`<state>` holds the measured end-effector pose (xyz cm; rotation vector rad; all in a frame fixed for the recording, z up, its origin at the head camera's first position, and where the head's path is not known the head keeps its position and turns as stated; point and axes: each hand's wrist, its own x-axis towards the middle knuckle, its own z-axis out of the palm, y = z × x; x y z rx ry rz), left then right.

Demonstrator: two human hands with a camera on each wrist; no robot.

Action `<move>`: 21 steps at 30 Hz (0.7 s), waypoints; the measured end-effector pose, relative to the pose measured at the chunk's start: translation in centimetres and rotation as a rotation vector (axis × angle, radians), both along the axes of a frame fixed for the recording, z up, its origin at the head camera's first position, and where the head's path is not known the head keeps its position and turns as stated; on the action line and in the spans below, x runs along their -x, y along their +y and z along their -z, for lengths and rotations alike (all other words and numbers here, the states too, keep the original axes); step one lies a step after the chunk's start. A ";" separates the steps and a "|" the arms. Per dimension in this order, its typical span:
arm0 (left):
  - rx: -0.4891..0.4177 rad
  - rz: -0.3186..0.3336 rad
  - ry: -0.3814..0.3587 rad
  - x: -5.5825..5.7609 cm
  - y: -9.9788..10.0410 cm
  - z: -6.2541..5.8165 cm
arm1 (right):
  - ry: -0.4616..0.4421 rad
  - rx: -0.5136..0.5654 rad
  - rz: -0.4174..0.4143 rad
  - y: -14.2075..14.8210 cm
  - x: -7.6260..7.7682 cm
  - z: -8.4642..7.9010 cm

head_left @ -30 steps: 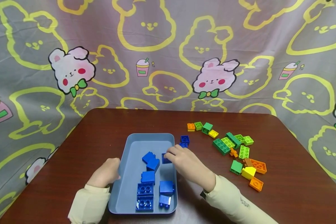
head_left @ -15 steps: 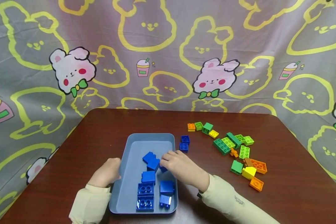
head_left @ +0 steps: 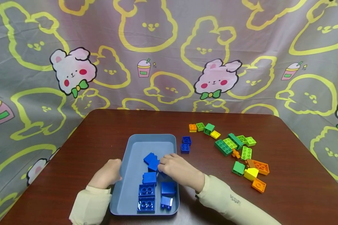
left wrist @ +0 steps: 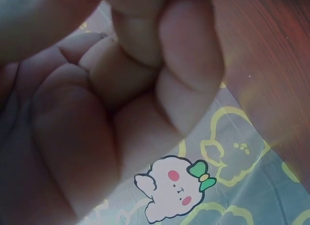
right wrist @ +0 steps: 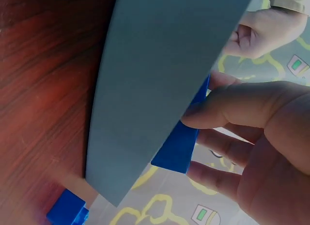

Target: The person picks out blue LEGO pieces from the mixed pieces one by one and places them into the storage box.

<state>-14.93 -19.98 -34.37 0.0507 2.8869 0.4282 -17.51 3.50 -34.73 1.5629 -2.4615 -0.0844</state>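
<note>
My right hand (head_left: 180,170) reaches over the right wall of the grey-blue tray (head_left: 138,145). It pinches a blue toy brick (right wrist: 174,147) between thumb and fingers, as the right wrist view shows; the head view mostly hides this brick. Just left of the fingertips lie two blue bricks, the nearer one (head_left: 153,165) partly covered by them. At the tray's left rim, my left hand (head_left: 108,173) grips the edge with curled fingers. Its palm (left wrist: 72,137) fills much of the left wrist view, where the rim is hidden.
Several more blue bricks (head_left: 149,178) lie in the tray's near half. Two blue bricks (head_left: 185,148) sit on the table (head_left: 101,131) beyond its right wall. Farther right are scattered green, yellow and orange pieces (head_left: 238,167). A patterned curtain (head_left: 169,62) hangs behind the table.
My right hand has moved left and nearer within the tray, bringing the blue brick beside the others. Both blue bricks outside the tray now show fully. The left hand has stayed put.
</note>
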 end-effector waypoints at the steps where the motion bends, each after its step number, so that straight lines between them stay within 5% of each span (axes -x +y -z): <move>1: 0.000 -0.001 -0.002 0.0 0.0 0.0 | -0.006 -0.006 -0.001 -0.1 0.0 0.1; 21: -0.035 -0.002 0.008 -0.2 -0.1 0.1 | -0.032 0.002 -0.022 -0.9 0.6 1.1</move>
